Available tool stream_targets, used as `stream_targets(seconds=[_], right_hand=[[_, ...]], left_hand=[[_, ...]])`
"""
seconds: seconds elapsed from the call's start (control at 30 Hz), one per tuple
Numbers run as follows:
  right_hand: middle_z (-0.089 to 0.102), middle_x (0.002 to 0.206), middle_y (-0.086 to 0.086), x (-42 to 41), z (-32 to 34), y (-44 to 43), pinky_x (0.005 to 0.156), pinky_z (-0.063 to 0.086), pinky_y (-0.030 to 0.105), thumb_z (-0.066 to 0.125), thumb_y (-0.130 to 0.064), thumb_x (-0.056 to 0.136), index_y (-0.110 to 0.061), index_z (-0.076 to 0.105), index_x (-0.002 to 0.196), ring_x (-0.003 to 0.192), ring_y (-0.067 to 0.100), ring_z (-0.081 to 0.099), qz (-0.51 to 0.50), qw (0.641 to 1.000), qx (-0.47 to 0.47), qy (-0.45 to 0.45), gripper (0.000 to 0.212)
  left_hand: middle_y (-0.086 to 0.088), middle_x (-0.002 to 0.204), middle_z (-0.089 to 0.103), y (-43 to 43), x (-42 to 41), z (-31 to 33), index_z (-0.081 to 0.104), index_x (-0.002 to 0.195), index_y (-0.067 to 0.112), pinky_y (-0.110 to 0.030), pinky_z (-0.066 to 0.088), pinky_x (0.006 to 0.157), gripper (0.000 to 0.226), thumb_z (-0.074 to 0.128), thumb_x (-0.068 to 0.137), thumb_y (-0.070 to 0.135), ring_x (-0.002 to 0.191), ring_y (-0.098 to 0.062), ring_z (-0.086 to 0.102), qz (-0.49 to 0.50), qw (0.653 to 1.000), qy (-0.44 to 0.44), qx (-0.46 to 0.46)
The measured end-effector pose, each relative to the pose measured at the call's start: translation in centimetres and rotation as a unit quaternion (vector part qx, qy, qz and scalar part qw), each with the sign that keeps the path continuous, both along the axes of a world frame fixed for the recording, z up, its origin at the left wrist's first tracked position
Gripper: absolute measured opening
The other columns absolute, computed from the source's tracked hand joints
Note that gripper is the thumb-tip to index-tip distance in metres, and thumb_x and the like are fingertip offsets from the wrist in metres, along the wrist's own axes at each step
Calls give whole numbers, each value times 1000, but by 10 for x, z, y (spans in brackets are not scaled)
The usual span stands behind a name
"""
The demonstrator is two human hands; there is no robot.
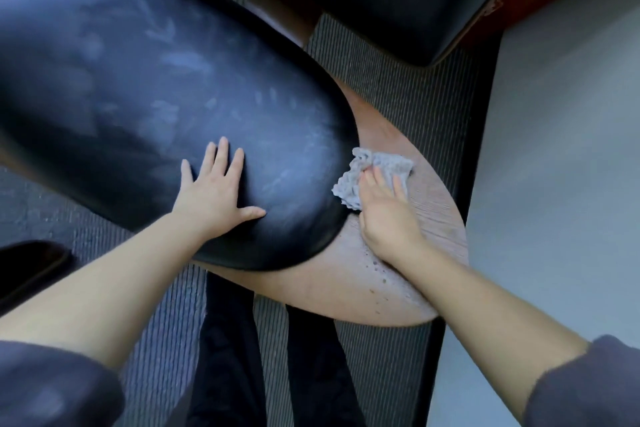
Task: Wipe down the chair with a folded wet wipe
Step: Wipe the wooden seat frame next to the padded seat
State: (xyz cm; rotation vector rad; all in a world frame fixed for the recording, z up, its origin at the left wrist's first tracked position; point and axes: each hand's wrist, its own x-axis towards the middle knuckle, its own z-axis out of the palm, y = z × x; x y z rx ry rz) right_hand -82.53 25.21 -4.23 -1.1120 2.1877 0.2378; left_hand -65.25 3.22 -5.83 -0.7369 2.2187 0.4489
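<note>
Though black, chair seat (pixel 138 97) pale-streaked.

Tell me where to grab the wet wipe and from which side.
Pinch the wet wipe by its ruffled edge beside the black cushion, coming from above. That edge sticks out free, while the right hand presses flat on the rest against the wooden seat shell.

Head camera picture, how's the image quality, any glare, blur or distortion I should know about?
Head view: wide-angle bending stretches the edges. Head view: the black cushion carries a soft bluish sheen showing streaks, not hard glare. Head view: the left hand, right hand and wet wipe are fairly sharp. Head view: the near sleeves are blurred.
</note>
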Motion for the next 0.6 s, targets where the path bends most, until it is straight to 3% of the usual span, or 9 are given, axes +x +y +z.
stream_targets(seconds=[0.13,0.27,0.43,0.6], right_hand=[[6,162,6,17,20,22,115,-16,36,35,-15,95,-8,12,154,150,19,-4,69,997,10,-16,63],[8,162,6,21,4,-1,118,-9,41,37,-14,93,-6,14,152,150,21,-3,-17,998,27,58,65],[11,162,6,59,33,25,116,-12,37,37,-16,93,-7,18,152,150,20,0,25,999,40,10,63],[8,162,7,77,22,5,118,-9,41,40,-13,91,-6,17,152,150,21,-3,-76,994,47,68,66]], left_hand=[[-9,162,-18,-1,25,6,-8,156,17,-57,10,118,112,49,80,77,150,-26,-13,4,1000,-9,5],[-9,162,-20,-7,44,4,-10,155,19,-57,9,118,110,47,81,77,150,-26,-15,-32,999,-13,-5],[-10,162,-20,-13,52,1,-11,155,18,-57,10,117,108,43,82,77,150,-27,-14,-72,997,14,-2],[-11,161,-21,-19,60,-1,-11,155,17,-55,9,119,107,43,83,75,150,-28,-15,-95,995,27,5]])
